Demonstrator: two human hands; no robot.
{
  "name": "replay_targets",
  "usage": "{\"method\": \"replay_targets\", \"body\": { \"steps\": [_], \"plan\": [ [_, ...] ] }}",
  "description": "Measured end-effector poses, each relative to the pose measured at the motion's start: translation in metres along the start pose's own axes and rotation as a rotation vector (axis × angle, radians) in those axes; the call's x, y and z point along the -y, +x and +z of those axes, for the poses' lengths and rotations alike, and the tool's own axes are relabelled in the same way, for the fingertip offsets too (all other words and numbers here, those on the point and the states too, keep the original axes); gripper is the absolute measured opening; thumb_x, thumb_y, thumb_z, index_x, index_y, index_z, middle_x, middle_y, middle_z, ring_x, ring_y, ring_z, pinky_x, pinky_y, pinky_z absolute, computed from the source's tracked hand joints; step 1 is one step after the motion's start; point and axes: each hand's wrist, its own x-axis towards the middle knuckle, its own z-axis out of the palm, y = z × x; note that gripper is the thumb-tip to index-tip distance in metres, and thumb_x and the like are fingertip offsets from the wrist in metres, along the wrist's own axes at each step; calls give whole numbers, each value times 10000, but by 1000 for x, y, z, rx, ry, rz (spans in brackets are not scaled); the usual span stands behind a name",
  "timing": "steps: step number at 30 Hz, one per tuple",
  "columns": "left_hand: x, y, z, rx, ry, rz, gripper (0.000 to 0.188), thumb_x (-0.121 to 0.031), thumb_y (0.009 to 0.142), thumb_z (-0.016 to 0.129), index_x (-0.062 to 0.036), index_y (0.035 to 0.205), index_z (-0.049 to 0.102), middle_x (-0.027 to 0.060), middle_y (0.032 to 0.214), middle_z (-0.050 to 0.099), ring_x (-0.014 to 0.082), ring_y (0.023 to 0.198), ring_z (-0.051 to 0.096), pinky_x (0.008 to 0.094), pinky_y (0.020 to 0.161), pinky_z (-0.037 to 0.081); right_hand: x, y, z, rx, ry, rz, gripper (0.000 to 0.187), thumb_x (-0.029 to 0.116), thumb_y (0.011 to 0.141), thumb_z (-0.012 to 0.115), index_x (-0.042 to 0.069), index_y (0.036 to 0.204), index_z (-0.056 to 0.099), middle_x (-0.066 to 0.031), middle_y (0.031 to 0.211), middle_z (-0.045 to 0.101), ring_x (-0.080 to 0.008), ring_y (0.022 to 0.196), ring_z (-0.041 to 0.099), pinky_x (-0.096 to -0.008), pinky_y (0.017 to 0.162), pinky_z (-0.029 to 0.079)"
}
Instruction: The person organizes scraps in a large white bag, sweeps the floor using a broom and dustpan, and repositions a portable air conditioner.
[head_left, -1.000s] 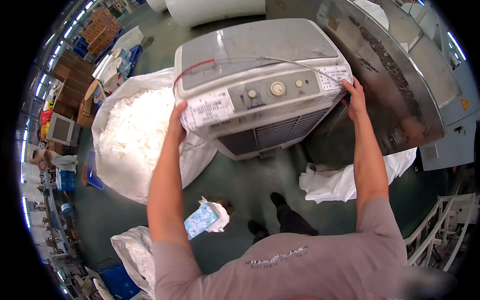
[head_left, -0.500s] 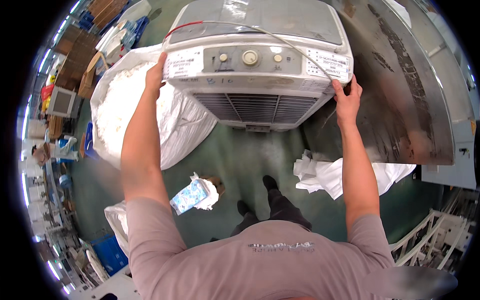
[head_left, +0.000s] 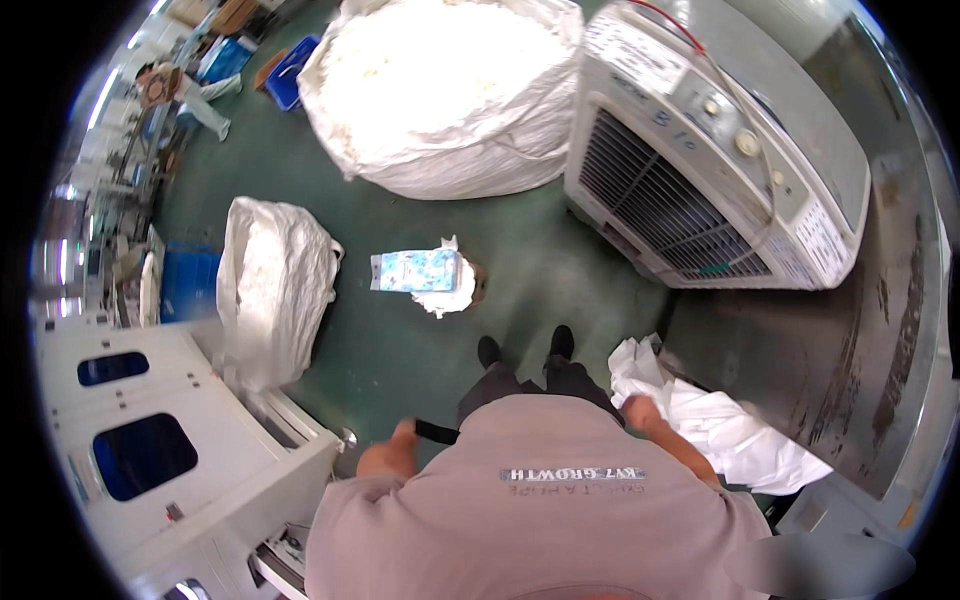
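Observation:
My left hand (head_left: 404, 436) hangs beside my left hip, close to a short black strap (head_left: 436, 432); its fingers are too blurred to read. My right hand (head_left: 642, 408) is down by my right hip, near a crumpled white sheet (head_left: 735, 430), and its fingers do not show clearly. Neither hand touches the white air cooler (head_left: 660, 180), which stands ahead to the right with its dark grille and row of knobs facing me. A cable with a red end (head_left: 668, 18) lies over its top and droops across the front.
Ahead is a large white sack (head_left: 480, 160) of white material. A blue-and-white package (head_left: 420, 270) lies on the green floor, a smaller white sack (head_left: 275, 290) left of it. A white machine (head_left: 220, 420) stands at left, a metal panel (head_left: 800, 370) at right. Another person (head_left: 185, 92) is far left.
Both my hands have let go of the air cooler and dropped to my sides. The view has turned left, so the cooler now sits at the right.

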Motion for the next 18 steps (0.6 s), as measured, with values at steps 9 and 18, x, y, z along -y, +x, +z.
{"method": "replay_targets", "body": {
  "steps": [9, 18],
  "plan": [
    [78, -139, 161, -169, -979, -572, 399, -342, 1010, 475, -6, 895, 657, 182, 853, 689, 344, 831, 669, 466, 809, 520, 19, 136, -136, 186, -78, 91, 493, 498, 855, 679, 26, 979, 753, -202, 1013, 718, -376, 927, 682, -445, 847, 527],
    [36, -48, 6, -859, -1237, 190, 149, -149, 852, 611, -49, 946, 667, 120, 922, 696, 259, 922, 674, 385, 821, 528, 290, 233, -347, -446, 310, -76, 286, 283, 838, 717, 16, 937, 694, -170, 922, 721, -327, 900, 686, -417, 826, 529]
  ]
}}
